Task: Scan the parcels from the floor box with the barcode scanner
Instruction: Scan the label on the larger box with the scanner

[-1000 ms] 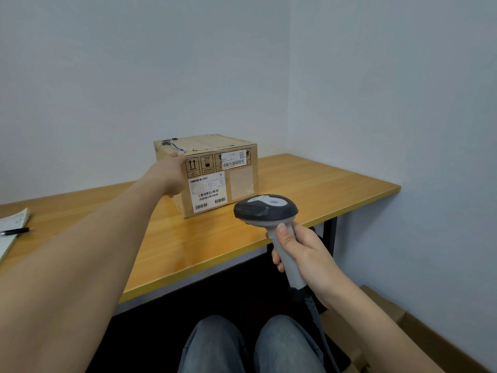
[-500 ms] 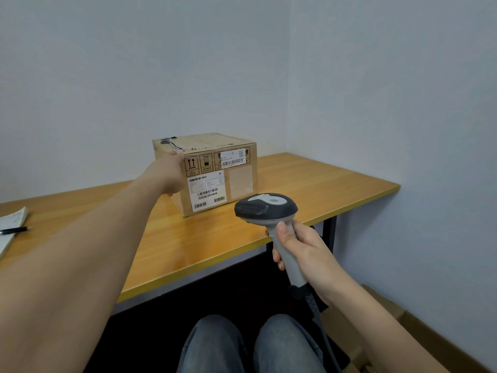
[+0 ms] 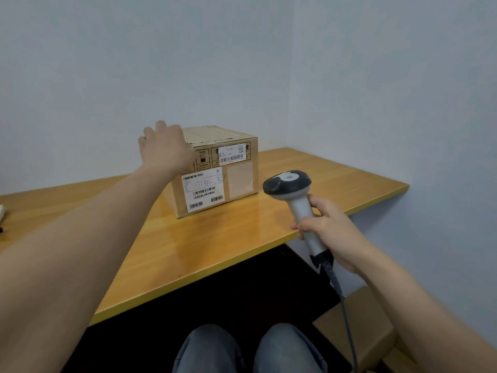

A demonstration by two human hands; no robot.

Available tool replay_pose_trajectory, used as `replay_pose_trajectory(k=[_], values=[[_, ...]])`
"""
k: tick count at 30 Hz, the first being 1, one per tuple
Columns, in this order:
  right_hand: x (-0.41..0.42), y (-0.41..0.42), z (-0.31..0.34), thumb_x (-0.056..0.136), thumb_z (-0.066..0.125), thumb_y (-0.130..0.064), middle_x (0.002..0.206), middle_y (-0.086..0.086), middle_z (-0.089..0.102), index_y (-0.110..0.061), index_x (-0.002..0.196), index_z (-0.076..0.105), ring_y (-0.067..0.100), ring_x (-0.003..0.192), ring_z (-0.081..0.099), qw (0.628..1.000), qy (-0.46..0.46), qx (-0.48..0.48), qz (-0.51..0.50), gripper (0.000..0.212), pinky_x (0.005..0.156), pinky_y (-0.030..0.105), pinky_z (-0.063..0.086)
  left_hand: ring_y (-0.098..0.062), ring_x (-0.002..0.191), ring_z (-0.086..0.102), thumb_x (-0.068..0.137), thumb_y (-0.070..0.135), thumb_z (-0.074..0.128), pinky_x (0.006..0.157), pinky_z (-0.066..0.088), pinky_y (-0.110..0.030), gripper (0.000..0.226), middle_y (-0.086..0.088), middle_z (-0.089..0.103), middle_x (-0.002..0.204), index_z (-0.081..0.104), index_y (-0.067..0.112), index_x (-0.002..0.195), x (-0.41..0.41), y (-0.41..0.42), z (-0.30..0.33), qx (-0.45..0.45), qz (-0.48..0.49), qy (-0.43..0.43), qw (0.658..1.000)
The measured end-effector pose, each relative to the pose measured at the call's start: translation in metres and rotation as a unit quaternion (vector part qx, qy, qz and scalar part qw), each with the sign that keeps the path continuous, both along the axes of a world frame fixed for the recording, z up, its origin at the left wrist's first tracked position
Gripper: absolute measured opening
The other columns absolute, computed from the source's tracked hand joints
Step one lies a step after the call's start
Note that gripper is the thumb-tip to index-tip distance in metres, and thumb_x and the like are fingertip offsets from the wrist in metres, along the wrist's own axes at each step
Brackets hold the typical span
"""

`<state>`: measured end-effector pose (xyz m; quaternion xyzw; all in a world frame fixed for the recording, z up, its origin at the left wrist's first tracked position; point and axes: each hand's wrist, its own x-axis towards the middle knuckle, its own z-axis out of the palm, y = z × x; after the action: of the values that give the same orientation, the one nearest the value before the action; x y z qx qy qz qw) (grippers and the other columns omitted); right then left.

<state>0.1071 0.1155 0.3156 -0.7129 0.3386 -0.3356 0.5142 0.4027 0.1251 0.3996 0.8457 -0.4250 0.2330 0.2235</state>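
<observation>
In the head view, a cardboard parcel is sitting on the wooden table with its labelled side facing the person — presumably so the barcodes are reachable. The left hand is hovering at the parcel's upper left corner, fingers relaxed and spread, gripping nothing; whether it is touching the carton is unclear. The right hand is wrapping its fingers round the handle of the barcode scanner, its head aimed toward the shipping label. The floor box is lying lower right — its contents are hidden.
</observation>
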Motion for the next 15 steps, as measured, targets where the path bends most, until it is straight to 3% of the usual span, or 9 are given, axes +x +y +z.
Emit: replay_pose_trajectory(k=[3, 7, 10, 13, 15], values=[[0.008, -0.021, 0.008, 0.086, 0.062, -0.002, 0.091, 0.014, 0.06, -0.012, 0.117, 0.057, 0.026, 0.075, 0.062, 0.999, 0.016, -0.017, -0.027, 0.033, 0.07, 0.037, 0.049, -0.04, 0.118, 0.043, 0.091, 0.031, 0.048, 0.099, 0.035, -0.05, 0.04, -0.019, 0.049, 0.126, 0.056, 0.006, 0.121, 0.002, -0.01, 0.007, 0.003, -0.024, -0.011, 1.0], [0.021, -0.048, 0.017, 0.087, 0.067, -0.009, 0.099, 0.016, 0.067, -0.023, 0.124, 0.055, 0.037, 0.094, 0.068, 0.995, 0.03, -0.052, -0.074, 0.041, 0.086, 0.046, 0.053, -0.038, 0.118, 0.044, 0.091, 0.036, 0.046, 0.098, 0.037, -0.049, 0.043, -0.016, 0.049, 0.126, 0.056, 0.008, 0.122, 0.009, -0.023, 0.012, 0.012, -0.043, 0.001, 0.999], [0.028, -0.07, 0.022, 0.088, 0.068, -0.015, 0.101, 0.013, 0.066, -0.02, 0.141, 0.047, 0.034, 0.093, 0.069, 0.992, 0.039, -0.06, -0.105, 0.057, 0.072, 0.038, 0.052, -0.037, 0.118, 0.045, 0.092, 0.039, 0.045, 0.097, 0.039, -0.05, 0.044, -0.016, 0.049, 0.126, 0.055, 0.009, 0.123, 0.017, -0.032, 0.019, 0.025, -0.05, 0.016, 0.998], [0.037, -0.099, 0.022, 0.087, 0.07, -0.021, 0.131, 0.011, 0.054, -0.018, 0.147, 0.04, 0.03, 0.099, 0.065, 0.984, 0.083, -0.087, -0.134, 0.067, 0.06, 0.03, 0.049, -0.038, 0.119, 0.045, 0.093, 0.041, 0.044, 0.097, 0.039, -0.049, 0.046, -0.015, 0.05, 0.127, 0.056, 0.009, 0.123, 0.027, -0.043, 0.026, 0.032, -0.053, 0.039, 0.997], [0.042, -0.114, 0.021, 0.086, 0.069, -0.021, 0.138, 0.007, 0.048, -0.018, 0.148, 0.037, 0.028, 0.1, 0.062, 0.979, 0.111, -0.095, -0.141, 0.07, 0.058, 0.03, 0.048, -0.037, 0.12, 0.046, 0.094, 0.043, 0.043, 0.097, 0.04, -0.049, 0.047, -0.015, 0.05, 0.129, 0.056, 0.008, 0.122, 0.035, -0.05, 0.027, 0.039, -0.058, 0.066, 0.995]])
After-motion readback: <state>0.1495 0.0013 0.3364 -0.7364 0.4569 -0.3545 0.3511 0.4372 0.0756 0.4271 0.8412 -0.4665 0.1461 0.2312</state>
